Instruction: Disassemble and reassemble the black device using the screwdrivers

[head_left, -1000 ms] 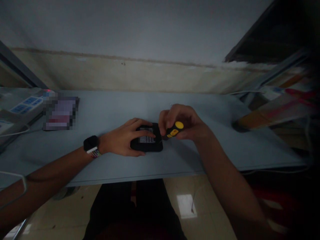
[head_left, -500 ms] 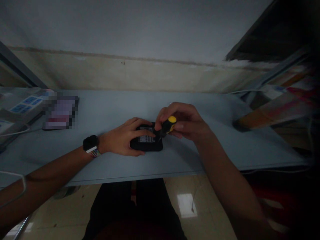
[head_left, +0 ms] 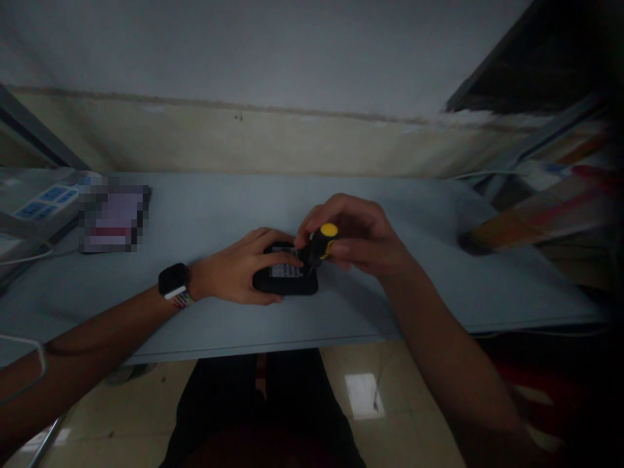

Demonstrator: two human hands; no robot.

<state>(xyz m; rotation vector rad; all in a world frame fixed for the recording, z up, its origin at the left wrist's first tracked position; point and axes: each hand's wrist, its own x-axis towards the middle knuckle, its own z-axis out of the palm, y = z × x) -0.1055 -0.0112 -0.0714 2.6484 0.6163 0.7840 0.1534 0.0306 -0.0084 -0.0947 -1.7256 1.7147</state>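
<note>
A small black box-shaped device (head_left: 285, 283) with a white label on top lies on the pale grey table (head_left: 209, 214). My left hand (head_left: 238, 268), with a black watch on the wrist, rests over it with fingers laid across the label, holding it down. My right hand (head_left: 353, 234) is closed around a black and yellow screwdriver (head_left: 319, 244), which stands tilted with its tip down at the device's right near corner. The tip itself is too dark to make out.
A blurred-out flat object (head_left: 113, 218) lies at the table's left, beside a power strip (head_left: 39, 205) with blue sockets and a white cable. Stacked colourful items (head_left: 541, 208) crowd the right end. A wall runs behind; my dark-clothed legs are under the table's front edge.
My right hand has turned the screwdriver from lying nearly flat to standing more upright and moved it left onto the device's corner. My left hand has stayed on the device.
</note>
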